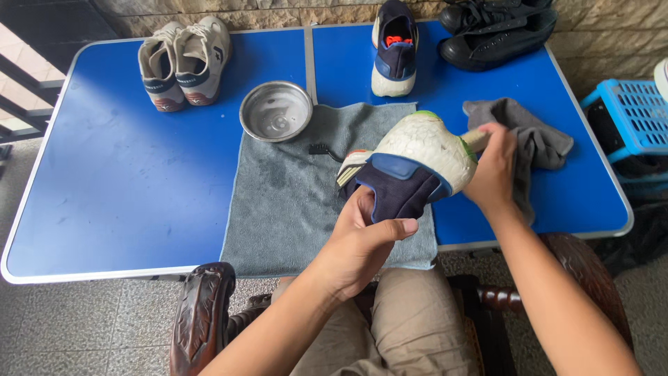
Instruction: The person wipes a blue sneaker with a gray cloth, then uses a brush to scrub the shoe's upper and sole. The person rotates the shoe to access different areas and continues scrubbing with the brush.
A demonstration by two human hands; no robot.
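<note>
My left hand [362,240] grips a navy sneaker [410,163] by its upper and holds it sole-up above a grey towel [285,202]. The white, dirty sole faces me. My right hand [495,170] is closed on a wooden-handled brush [475,139] pressed against the sole's right end; the bristles are hidden behind the shoe. A small black brush [321,150] lies on the towel just left of the shoe.
A metal bowl [276,111] with water stands on the blue folding table [125,181]. Beige sneakers [182,63] sit far left, the matching navy sneaker [395,49] far centre, black shoes [497,31] far right. A grey cloth [536,136] lies right; a blue basket [630,115] stands beyond the edge.
</note>
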